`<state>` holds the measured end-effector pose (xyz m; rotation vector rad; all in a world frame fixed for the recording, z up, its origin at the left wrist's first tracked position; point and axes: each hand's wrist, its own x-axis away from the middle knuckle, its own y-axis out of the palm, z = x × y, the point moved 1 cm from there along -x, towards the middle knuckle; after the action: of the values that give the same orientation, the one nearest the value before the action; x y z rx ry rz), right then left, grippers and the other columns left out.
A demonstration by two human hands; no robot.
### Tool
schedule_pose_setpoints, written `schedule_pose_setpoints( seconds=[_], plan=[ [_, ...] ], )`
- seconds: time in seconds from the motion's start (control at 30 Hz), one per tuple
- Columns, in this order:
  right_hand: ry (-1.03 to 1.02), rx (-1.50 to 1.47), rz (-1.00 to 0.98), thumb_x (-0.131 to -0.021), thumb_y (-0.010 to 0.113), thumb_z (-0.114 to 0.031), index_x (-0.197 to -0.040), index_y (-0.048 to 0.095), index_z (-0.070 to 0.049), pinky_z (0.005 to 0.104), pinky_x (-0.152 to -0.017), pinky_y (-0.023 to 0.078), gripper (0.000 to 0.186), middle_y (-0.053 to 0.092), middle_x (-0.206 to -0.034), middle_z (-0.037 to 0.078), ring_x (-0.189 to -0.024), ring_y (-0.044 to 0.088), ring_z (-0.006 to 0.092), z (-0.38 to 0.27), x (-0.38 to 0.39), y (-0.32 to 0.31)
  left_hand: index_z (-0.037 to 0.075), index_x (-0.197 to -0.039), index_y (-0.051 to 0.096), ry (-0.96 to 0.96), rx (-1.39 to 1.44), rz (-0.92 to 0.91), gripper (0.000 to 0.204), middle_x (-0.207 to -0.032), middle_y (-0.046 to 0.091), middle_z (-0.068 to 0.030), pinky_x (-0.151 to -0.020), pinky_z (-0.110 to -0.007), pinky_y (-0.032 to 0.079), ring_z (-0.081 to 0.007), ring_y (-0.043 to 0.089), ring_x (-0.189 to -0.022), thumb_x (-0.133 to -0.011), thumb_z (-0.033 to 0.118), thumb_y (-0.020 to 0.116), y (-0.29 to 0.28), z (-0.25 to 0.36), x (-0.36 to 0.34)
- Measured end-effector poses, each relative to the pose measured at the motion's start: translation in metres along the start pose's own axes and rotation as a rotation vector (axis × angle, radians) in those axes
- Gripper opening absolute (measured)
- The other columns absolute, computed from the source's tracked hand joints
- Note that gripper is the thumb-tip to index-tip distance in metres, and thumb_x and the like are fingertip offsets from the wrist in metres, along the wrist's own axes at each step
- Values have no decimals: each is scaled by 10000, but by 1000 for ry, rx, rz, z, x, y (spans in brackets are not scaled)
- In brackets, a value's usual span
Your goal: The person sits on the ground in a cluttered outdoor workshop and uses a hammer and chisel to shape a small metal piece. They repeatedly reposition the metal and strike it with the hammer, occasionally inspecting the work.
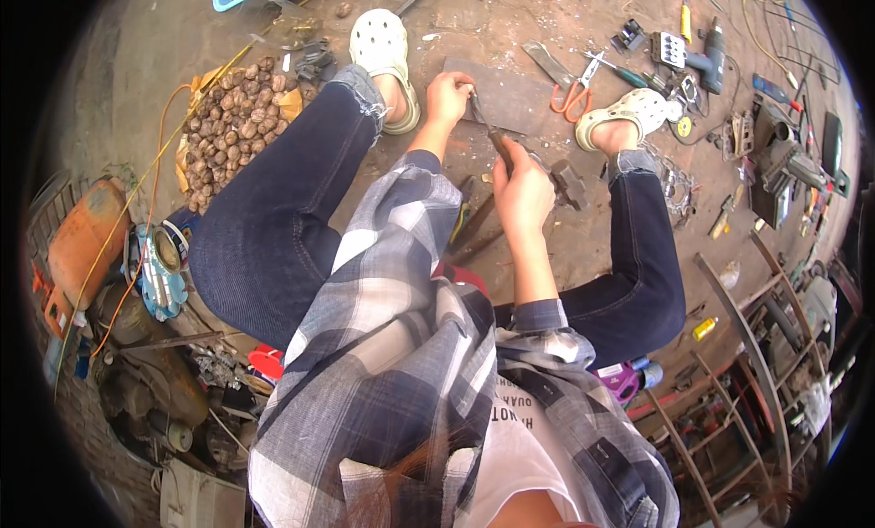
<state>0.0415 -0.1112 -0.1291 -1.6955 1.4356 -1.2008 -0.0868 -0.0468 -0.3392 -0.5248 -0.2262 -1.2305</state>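
Note:
I sit low over a dirt floor, knees apart, in dark jeans and a plaid shirt. My left hand (447, 98) is closed around a small part held against a flat grey metal plate (510, 95) between my feet. My right hand (522, 189) grips the brown handle of a slim hand tool (488, 127) whose tip reaches the left hand's fingers. What the left hand pinches is too small to tell. A dark metal block (567, 182) lies just right of my right hand.
A heap of brown nuts (232, 118) on a sack lies at left, an orange gas cylinder (80, 246) further left. Orange-handled snips (572, 92), a screwdriver, a drill (711, 54) and several loose tools spread to the right. Metal frames (747, 364) stand at lower right.

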Motion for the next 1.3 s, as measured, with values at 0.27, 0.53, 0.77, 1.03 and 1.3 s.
schedule_pose_setpoints(
  seconds=[0.27,0.53,0.77,1.03,1.3],
  plan=[
    [-44,30,37,-789,645,-173,-1074,643,-148,423,-670,517,286,674,-833,130,-752,652,336,11,-22,7,21,-823,689,-19,-36,-6,72,-813,632,-95,-675,-305,516,-192,662,-706,-764,17,648,0,7,1],
    [16,18,-35,-790,649,-189,-1073,651,-148,417,-703,515,287,679,-864,143,-788,655,333,12,-22,-5,64,-818,705,-15,-178,10,143,-838,634,-111,-706,-355,508,-249,646,-745,-708,153,730,1,6,-2],
    [59,26,-75,-796,642,-202,-1070,657,-150,420,-728,514,279,682,-863,152,-808,657,336,15,-16,-8,100,-759,677,-71,-377,77,202,-827,612,-74,-721,-383,488,-255,621,-821,-676,257,774,0,33,7],
    [133,-17,-71,-799,644,-227,-1069,663,-162,414,-747,512,279,684,-882,146,-839,656,330,27,-19,-11,133,-817,711,-24,-266,8,159,-866,618,-65,-747,-367,493,-239,624,-846,-692,223,748,3,26,4],
    [201,-75,-24,-805,639,-225,-1048,678,-146,400,-773,508,259,688,-896,143,-865,662,315,36,-24,-20,142,-842,725,30,-268,-63,147,-872,620,-71,-760,-351,496,-227,626,-853,-701,184,729,6,24,1]
  ],
)
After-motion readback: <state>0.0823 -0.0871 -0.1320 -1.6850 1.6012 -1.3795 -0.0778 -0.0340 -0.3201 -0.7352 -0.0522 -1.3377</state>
